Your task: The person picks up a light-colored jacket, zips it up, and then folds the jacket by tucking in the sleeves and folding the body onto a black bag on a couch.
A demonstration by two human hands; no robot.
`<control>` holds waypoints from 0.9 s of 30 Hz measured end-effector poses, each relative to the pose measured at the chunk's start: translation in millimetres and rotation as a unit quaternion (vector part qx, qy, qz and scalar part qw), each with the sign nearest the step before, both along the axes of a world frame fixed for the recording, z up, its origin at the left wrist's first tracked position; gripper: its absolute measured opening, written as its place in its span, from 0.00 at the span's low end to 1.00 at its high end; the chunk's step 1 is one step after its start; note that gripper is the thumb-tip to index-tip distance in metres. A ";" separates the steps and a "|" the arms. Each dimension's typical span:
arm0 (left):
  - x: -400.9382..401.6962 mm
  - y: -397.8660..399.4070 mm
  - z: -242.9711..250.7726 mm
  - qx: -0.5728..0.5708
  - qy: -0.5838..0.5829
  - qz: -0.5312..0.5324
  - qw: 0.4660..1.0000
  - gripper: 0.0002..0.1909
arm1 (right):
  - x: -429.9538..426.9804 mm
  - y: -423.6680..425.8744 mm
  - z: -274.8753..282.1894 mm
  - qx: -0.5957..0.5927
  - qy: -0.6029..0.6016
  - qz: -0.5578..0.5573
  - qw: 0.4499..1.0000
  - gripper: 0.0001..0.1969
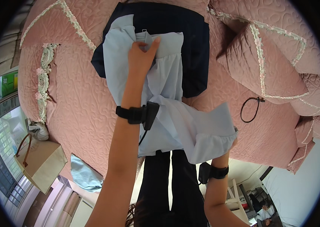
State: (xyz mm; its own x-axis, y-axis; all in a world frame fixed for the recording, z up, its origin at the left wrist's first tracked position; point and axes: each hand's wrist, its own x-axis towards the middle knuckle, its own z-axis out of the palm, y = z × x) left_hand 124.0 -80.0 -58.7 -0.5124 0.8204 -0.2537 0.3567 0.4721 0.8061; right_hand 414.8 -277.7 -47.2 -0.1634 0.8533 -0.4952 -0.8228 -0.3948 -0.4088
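A light blue garment (120, 65) with gathered, cuff-like ends lies over a dark navy folded cloth (195, 62). My left hand (143, 58) rests on the upper part of the blue garment, thumb and forefinger apart, touching its folds; the other fingers are hard to see. At the lower right, my right hand (234, 143) holds up a gathered sleeve end (213, 142) of the same garment. Fabric hides most of that hand. Each wrist wears a black strap with a small device. The garment's lower edge hangs toward my dark trousers (160, 181).
Beneath everything spreads a pink quilted bedspread (77, 93). Pink lace-edged cushions (273, 62) are piled at right, near a black cord loop (249, 110). A cream bag (43, 161) and folded light blue cloth (86, 174) sit at left. Another person (264, 212) appears at lower right.
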 end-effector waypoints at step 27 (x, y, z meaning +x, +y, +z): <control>5.2 2.3 18.8 0.126 0.084 -0.039 0.988 0.16 | 1.6 -8.4 -2.3 0.081 0.188 0.074 0.976 0.18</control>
State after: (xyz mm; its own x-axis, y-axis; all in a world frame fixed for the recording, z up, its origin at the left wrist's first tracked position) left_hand 129.2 -77.7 -39.9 -0.4625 0.8854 0.0468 0.5232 0.2299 0.8206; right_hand 416.4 -286.1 -49.5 -0.4351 0.8686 -0.2371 -0.8652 -0.4762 -0.1569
